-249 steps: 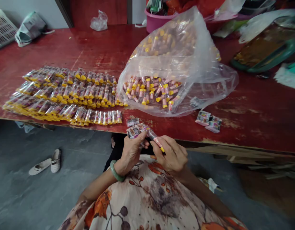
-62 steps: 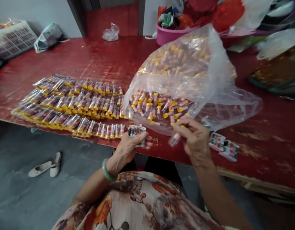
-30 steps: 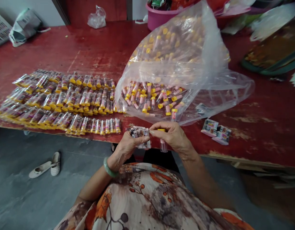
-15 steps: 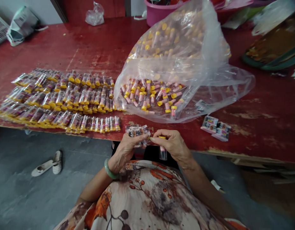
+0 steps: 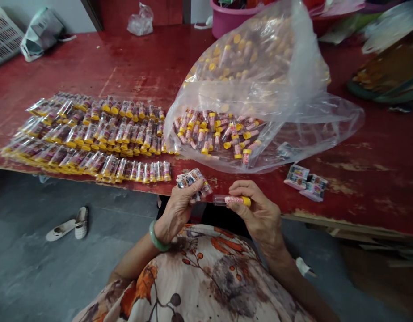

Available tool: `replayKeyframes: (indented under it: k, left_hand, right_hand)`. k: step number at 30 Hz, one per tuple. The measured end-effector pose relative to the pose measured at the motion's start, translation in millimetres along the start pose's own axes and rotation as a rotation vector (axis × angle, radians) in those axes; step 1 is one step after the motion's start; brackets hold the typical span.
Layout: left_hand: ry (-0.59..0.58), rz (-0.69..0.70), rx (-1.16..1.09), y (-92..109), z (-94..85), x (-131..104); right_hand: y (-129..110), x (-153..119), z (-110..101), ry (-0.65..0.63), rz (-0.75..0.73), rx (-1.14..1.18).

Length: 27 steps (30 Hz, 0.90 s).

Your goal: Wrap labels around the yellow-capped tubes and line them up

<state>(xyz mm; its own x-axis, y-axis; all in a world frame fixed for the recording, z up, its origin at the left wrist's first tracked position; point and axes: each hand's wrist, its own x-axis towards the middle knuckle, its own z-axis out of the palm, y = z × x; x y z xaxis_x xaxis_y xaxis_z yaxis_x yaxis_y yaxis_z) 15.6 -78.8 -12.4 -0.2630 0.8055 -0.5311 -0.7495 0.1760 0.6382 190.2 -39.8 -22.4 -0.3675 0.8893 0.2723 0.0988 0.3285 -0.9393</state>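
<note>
My left hand [image 5: 181, 201], with a green bangle [image 5: 157, 237] at the wrist, is closed on a small stack of printed labels [image 5: 195, 181] by the table's front edge. Just to its right, my right hand [image 5: 256, 205] pinches a clear tube [image 5: 231, 200] with a yellow cap and pink-and-white contents. The tube lies level, cap to the right, its clear end pointing at the labels. Behind the hands, many similar tubes [image 5: 223, 134] spill from the mouth of a large clear plastic bag [image 5: 293, 89]. Rows of labelled tubes [image 5: 89, 134] are stacked at the left.
Two bundles of labels [image 5: 306, 182] lie on the red table [image 5: 360, 179] at the right. A pink tub [image 5: 223, 22] stands behind the bag. Towards the back lie a crumpled plastic bag [image 5: 140, 20] and a white bag [image 5: 42, 33]. White shoes [image 5: 70, 224] are on the floor.
My right hand has turned the tube from upright to level and moved slightly right, away from the labels. My left hand still holds the labels. The whole view has shifted a little.
</note>
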Motion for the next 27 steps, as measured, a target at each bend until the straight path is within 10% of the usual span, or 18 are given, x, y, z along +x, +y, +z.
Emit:
replayKeyframes:
  k: [11,27]
  left_hand:
    - [0.025,-0.071,-0.041,-2.0,6.7,-15.3]
    - [0.052,0.094,0.062,-10.8,-2.4,-8.0]
  right_hand:
    - [-8.6,-10.8,26.5,0.311,-0.550,-0.615]
    - [3.4,-11.0,38.0,0.275,-0.415,-0.416]
